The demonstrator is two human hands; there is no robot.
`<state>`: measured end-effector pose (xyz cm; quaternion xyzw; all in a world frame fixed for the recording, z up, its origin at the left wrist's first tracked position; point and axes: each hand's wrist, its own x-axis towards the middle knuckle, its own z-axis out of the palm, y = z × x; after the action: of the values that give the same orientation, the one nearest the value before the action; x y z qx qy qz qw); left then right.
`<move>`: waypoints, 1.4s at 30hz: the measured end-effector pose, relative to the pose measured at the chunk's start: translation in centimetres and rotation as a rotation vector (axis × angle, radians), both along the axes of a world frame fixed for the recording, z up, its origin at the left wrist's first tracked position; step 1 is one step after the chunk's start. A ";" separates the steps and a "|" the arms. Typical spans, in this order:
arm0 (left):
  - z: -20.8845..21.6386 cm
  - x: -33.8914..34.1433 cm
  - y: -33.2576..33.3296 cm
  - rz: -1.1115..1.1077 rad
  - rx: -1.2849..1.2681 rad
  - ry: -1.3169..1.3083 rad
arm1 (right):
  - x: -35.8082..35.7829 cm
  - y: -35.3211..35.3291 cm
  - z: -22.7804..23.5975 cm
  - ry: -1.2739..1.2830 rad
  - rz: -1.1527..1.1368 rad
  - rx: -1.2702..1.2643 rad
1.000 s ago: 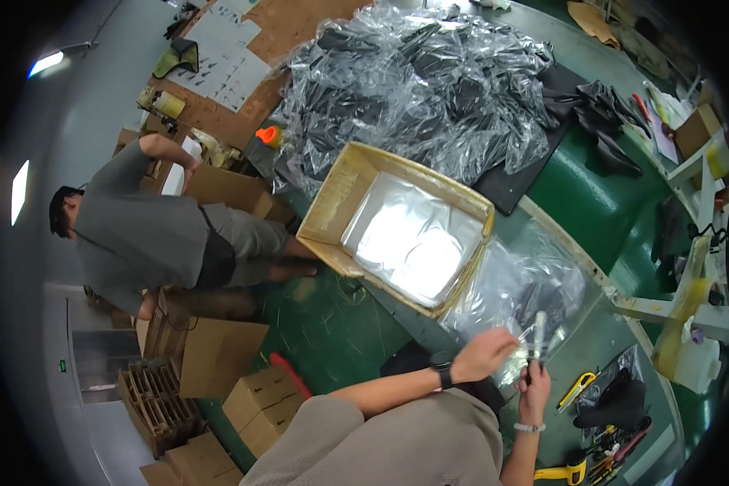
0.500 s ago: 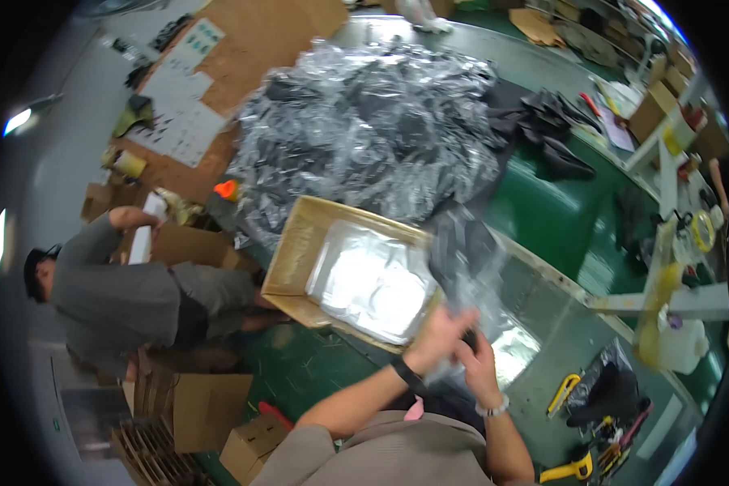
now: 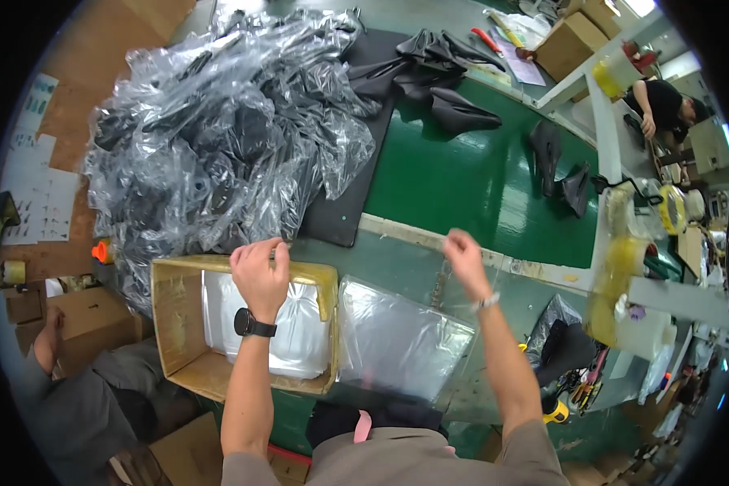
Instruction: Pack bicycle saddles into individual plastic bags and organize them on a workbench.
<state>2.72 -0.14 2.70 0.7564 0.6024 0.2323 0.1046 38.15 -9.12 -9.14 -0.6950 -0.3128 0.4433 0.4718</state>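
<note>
left hand (image 3: 259,277) and right hand (image 3: 465,261) are looking half-curled, can't tell if they're gripping anything; clear plastic bags (image 3: 401,340) are lying between the fingers, closer to the body

At left, white sheets (image 3: 28,206) lie on brown board (image 3: 77,89); orange cap (image 3: 102,251) is near. Lower left, person in grey (image 3: 66,415) beside cardboard box (image 3: 97,320). Upper right, red-handled tool (image 3: 484,39) near pale paper (image 3: 528,69), brown carton (image 3: 571,47). At right, white frame (image 3: 664,304), yellow tape roll (image 3: 665,204), person in black (image 3: 664,99) behind. Yellow tool (image 3: 556,414) lies lower right.
</note>
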 end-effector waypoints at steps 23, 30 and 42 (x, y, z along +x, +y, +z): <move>-0.9 0.3 0.3 0.026 0.217 -0.168 | 2.3 7.2 3.3 -0.404 0.287 -0.139; -0.5 11.4 -19.3 -0.475 -0.267 -0.368 | -1.7 -19.1 1.6 -0.450 -0.268 -0.211; -16.2 18.6 -34.9 -0.500 -0.592 0.156 | -0.1 -31.8 -0.4 -0.881 -0.237 -0.349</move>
<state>21.31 -35.02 -13.53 0.8323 0.4466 -0.0420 0.3256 38.10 -40.90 -9.53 -0.9162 -0.3223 0.0960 0.2181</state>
